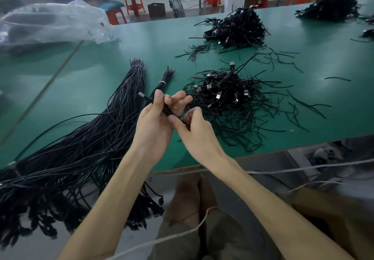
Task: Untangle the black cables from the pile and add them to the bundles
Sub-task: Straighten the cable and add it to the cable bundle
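1 cable btwn both hands

Table top was matt green, smooth, rubbery-looking. Black cables at 1 o'clock had matt plastic sheaths w/ shiny metal plug tips. Bag at 10 o'clock: clear glossy plastic, crinkled. Stools at 12: red plastic.
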Demonstrator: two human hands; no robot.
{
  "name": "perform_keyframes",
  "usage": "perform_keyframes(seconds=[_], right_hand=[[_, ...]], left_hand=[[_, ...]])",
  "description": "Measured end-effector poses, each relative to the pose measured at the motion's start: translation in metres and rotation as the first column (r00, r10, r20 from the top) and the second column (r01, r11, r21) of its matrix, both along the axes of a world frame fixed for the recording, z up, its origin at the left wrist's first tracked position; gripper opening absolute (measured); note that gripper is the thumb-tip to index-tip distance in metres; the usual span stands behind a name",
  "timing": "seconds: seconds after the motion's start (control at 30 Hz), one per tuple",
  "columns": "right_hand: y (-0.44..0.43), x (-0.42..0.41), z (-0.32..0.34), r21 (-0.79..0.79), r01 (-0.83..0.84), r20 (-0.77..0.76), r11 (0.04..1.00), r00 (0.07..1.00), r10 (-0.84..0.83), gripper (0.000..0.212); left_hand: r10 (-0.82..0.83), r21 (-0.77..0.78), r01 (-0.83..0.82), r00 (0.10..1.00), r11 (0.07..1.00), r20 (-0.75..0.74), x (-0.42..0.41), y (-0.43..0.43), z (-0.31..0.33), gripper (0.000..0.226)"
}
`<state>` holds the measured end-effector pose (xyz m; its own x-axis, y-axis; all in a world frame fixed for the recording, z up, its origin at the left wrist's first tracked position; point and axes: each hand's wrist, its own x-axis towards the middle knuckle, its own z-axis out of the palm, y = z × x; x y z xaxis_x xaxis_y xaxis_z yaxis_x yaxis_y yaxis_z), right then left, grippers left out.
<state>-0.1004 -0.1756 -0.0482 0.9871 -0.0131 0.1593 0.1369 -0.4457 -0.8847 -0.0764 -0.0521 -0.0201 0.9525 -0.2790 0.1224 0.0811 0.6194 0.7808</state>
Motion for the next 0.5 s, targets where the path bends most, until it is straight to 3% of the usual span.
perform_keyframes(seconds=[0.17, 0.27, 0.37, 0.5], right_hand=[[-0.004, 0.003, 0.004, 0.274, -0.113, -0.069, 0.955, 0.988, 0.137, 0.047], [-0.006, 0.007, 0.004, 0.414, -0.126, -0.052, 0.902, 0.986, 0.161, 0.041], [-0.011, 0.007, 0.003, 0.399, -0.113, -0.017, 0.91, 0.991, 0.13, 0.028], [-0.02, 0.004, 0.01, 0.228, -0.071, 0.038, 0.971, 0.997, 0.064, 0.038]], left_hand=[[-0.059, 0.033, 0.06, 0.997, 0.998, -0.042, -0.003, 0.003, -0.007, 0.037], [-0.141, 0.076, 0.144, 0.989, 0.987, -0.044, -0.006, 0.005, -0.013, 0.041], [-0.276, 0.111, 0.274, 0.961, 0.955, 0.001, -0.005, 0.015, -0.011, 0.035], [-0.345, 0.323, 0.307, 0.937, 0.895, 0.065, -0.002, 0.032, -0.01, 0.025]])
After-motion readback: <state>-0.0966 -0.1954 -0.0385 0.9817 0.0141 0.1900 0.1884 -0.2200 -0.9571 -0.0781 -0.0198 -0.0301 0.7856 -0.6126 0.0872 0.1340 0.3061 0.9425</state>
